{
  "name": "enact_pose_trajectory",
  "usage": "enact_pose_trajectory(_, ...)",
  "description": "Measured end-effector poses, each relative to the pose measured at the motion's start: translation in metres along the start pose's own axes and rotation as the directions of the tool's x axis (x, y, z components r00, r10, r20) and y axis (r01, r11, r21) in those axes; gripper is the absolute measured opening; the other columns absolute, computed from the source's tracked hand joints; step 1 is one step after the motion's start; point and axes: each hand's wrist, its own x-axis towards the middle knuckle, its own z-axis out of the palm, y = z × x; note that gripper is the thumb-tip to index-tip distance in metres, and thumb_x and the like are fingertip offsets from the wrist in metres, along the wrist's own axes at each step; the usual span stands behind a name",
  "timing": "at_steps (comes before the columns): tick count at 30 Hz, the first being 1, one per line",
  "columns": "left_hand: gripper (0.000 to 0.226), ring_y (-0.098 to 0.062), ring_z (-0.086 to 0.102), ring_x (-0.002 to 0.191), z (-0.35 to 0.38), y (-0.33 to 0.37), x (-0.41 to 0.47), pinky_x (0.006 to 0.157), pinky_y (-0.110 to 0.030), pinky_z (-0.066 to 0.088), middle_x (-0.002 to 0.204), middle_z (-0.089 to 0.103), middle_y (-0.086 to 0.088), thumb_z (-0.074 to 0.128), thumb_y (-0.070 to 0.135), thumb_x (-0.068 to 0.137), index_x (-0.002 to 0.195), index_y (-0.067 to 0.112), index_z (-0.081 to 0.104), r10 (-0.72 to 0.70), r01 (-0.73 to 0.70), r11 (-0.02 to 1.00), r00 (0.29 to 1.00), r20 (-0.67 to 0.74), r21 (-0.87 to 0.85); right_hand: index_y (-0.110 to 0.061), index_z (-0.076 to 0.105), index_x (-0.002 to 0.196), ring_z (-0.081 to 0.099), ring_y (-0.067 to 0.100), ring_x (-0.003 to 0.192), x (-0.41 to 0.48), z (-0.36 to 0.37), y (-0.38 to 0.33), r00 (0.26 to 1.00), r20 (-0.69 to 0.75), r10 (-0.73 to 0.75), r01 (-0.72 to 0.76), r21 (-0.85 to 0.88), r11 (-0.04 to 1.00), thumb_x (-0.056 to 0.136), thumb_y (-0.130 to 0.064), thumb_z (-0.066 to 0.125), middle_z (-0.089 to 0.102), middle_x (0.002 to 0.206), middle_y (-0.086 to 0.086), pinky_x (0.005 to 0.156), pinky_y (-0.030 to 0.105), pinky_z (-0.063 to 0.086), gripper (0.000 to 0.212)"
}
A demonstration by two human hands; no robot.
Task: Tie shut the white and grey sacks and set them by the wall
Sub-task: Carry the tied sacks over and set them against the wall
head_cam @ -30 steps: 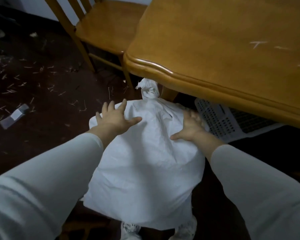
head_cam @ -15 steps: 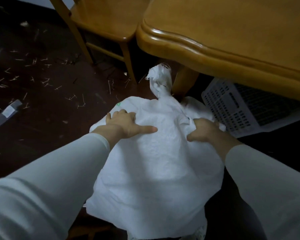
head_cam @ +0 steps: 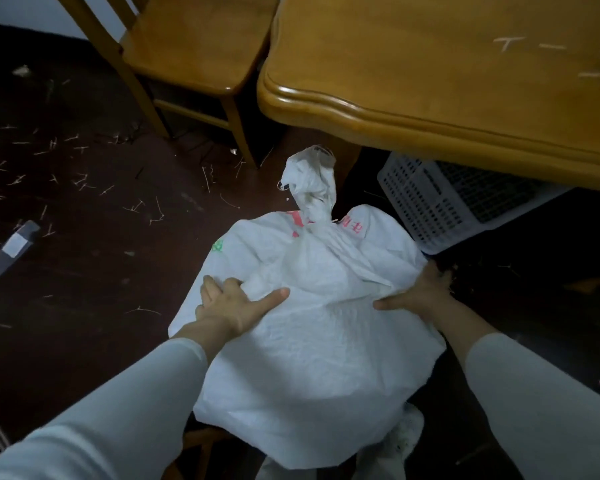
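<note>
A full white woven sack (head_cam: pixel 312 327) lies in front of me on the dark floor, its neck (head_cam: pixel 310 188) twisted and knotted, pointing away towards the table. Red and green print shows near the neck. My left hand (head_cam: pixel 232 303) grips the sack's left shoulder, thumb stretched across the cloth. My right hand (head_cam: pixel 420 296) clutches a fold of the sack on its right side, fingers partly hidden behind the cloth. No grey sack is in view.
A wooden table (head_cam: pixel 430 109) overhangs at the upper right, with a white perforated plastic basket (head_cam: pixel 440 209) under it beside the sack. A wooden chair (head_cam: pixel 194 53) stands behind. Straw bits litter the floor, and a small dark box (head_cam: pixel 11 247) lies at the left.
The sack has slid towards me and away from the table, so more of its knotted neck and print shows. Both hands have shifted lower on its sides and closed on the cloth.
</note>
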Motion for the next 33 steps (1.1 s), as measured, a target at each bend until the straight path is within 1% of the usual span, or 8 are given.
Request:
enact_pose_trajectory(3, 0.11, -0.032, 0.027, 0.137, 0.013, 0.004, -0.005, 0.11, -0.046, 0.021, 0.149, 0.028, -0.013, 0.037, 0.088, 0.063, 0.147, 0.021, 0.01, 0.004, -0.002, 0.999, 0.999, -0.051, 0.044, -0.012, 0.01, 0.149, 0.034, 0.022, 0.134, -0.006, 0.003, 0.013, 0.995, 0.097, 0.037, -0.038, 0.003, 0.999, 0.043, -0.043, 0.092, 0.03, 0.149, 0.004, 0.111, 0.035, 0.033, 0.137)
enact_pose_trajectory(7, 0.109, -0.033, 0.026, 0.136, 0.023, 0.007, -0.013, 0.111, -0.044, 0.021, 0.146, 0.03, -0.016, 0.038, 0.083, 0.069, 0.146, 0.009, 0.016, -0.036, 0.042, 0.998, 0.988, -0.148, 0.038, -0.013, 0.048, 0.133, 0.047, 0.027, 0.123, -0.011, 0.012, 0.026, 0.993, 0.105, 0.046, -0.044, -0.025, 0.999, 0.04, -0.061, 0.084, 0.051, 0.134, 0.008, 0.107, 0.043, 0.038, 0.111)
enact_pose_trajectory(10, 0.118, -0.033, 0.027, 0.136, 0.032, 0.011, -0.022, 0.11, -0.042, 0.024, 0.148, 0.028, -0.018, 0.045, 0.082, 0.067, 0.145, -0.002, 0.013, -0.102, 0.101, 0.995, 0.978, -0.179, -0.017, -0.014, 0.048, 0.133, 0.039, 0.03, 0.13, -0.022, 0.019, 0.036, 0.995, 0.086, 0.048, -0.044, -0.047, 0.998, 0.069, -0.053, 0.074, 0.042, 0.14, 0.014, 0.109, 0.041, 0.036, 0.079)
enact_pose_trajectory(14, 0.134, -0.034, 0.047, 0.121, 0.042, 0.012, -0.017, 0.1, -0.043, 0.04, 0.133, 0.048, -0.019, 0.032, 0.097, 0.045, 0.131, -0.006, 0.041, -0.139, 0.131, 0.989, 0.98, -0.146, -0.063, -0.016, 0.037, 0.137, 0.034, 0.033, 0.128, -0.038, 0.016, 0.06, 0.983, -0.091, 0.158, -0.145, 0.129, 0.981, 0.062, -0.051, 0.08, 0.019, 0.143, 0.015, 0.106, 0.041, 0.038, 0.093)
enact_pose_trajectory(19, 0.071, -0.032, 0.06, 0.083, 0.057, 0.009, -0.029, 0.07, -0.034, 0.045, 0.085, 0.063, -0.011, 0.052, 0.078, 0.067, 0.077, 0.008, 0.056, -0.005, -0.023, 0.994, 0.966, -0.259, -0.104, -0.019, 0.044, 0.134, 0.042, 0.031, 0.122, -0.06, 0.021, 0.094, 0.988, -0.098, 0.123, -0.084, 0.332, 0.94, 0.072, -0.052, 0.072, 0.032, 0.139, 0.015, 0.1, 0.038, 0.041, 0.076)
enact_pose_trajectory(23, 0.058, -0.03, 0.06, 0.077, 0.061, 0.002, -0.046, 0.069, -0.034, 0.048, 0.072, 0.061, -0.007, 0.061, 0.068, 0.068, 0.068, 0.01, 0.058, 0.029, -0.085, 0.983, 0.948, -0.318, -0.164, -0.013, 0.065, 0.085, 0.06, 0.025, 0.094, -0.079, 0.02, 0.101, 0.98, -0.19, 0.051, 0.065, 0.556, 0.829, 0.075, -0.028, 0.077, 0.064, 0.099, 0.01, 0.083, 0.033, 0.047, 0.022)
enact_pose_trajectory(28, 0.049, -0.029, 0.059, 0.071, 0.053, -0.002, -0.07, 0.067, -0.032, 0.046, 0.066, 0.059, -0.007, 0.067, 0.054, 0.073, 0.06, 0.009, 0.054, 0.063, -0.139, 0.973, 0.928, -0.368, -0.184, -0.005, 0.068, 0.096, 0.062, 0.027, 0.092, -0.111, 0.016, 0.111, 0.978, -0.201, 0.059, 0.088, 0.649, 0.756, 0.076, -0.017, 0.076, 0.066, 0.092, 0.009, 0.087, 0.036, 0.051, 0.024)
enact_pose_trajectory(33, 0.044, -0.033, 0.06, 0.073, 0.053, 0.005, -0.108, 0.063, -0.032, 0.044, 0.064, 0.057, -0.01, 0.067, 0.047, 0.077, 0.056, 0.012, 0.051, 0.154, -0.251, 0.95, 0.893, -0.422, -0.184, -0.017, 0.063, 0.071, 0.061, 0.028, 0.088, -0.153, 0.0, 0.133, 0.963, -0.264, 0.049, 0.143, 0.659, 0.739, 0.077, -0.015, 0.075, 0.063, 0.08, 0.004, 0.09, 0.043, 0.051, 0.014)
